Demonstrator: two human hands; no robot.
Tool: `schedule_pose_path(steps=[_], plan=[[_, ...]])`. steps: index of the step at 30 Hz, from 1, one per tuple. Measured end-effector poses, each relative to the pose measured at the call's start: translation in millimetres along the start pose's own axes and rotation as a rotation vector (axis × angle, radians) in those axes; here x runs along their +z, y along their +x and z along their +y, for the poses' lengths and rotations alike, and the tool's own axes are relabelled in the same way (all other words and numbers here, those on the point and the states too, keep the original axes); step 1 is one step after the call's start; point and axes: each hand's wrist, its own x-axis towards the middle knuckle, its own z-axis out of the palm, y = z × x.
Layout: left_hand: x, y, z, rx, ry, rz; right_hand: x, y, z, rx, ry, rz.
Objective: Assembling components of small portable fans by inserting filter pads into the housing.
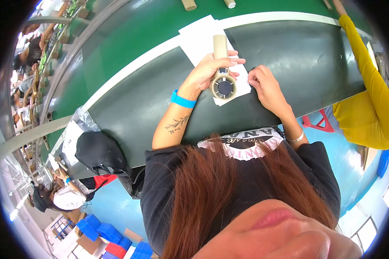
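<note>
My left hand is wrapped round a beige handheld fan. The fan's round head, with a dark centre and radial ribs, faces up toward me, and its handle stretches away beyond my fingers. A small dark button or display shows between head and handle. Under the fan lie white paper sheets, spread on the dark mat. At their right edge rests my right hand, its fingers curled in and thumb close to them. Whether anything small is between those fingers is hidden.
The dark mat borders a green conveyor belt with beige cylindrical pieces on it. A black bag and clear plastic bag sit at left. A co-worker's yellow sleeve reaches over at right.
</note>
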Motion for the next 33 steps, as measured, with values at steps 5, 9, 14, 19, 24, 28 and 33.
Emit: schedule_pose_path(steps=[5, 9, 14, 19, 24, 28, 33], plan=[[-2, -3, -4, 0.027, 0.014, 0.010, -26, -14, 11, 0.105, 0.423, 0.098], [30, -31, 19, 0.256, -0.046, 0.075, -35, -18, 6, 0.115, 0.562, 0.286], [42, -52, 29, 0.876, 0.364, 0.129, -43, -5, -32, -0.009, 0.660, 0.441], [30, -58, 18, 0.997, 0.737, 0.242, -52, 8, -71, -0.207, 0.640, 0.362], [32, -70, 10, 0.971, 0.818, 0.276, -43, 9, -93, -0.230, 0.632, 0.239], [49, -83, 14, 1.008, 1.094, 0.404, -34, 8, -93, -0.149, 0.721, 0.222], [58, -92, 4, 0.882, 0.964, 0.356, -32, 4, -93, -0.140, 0.838, 0.194]])
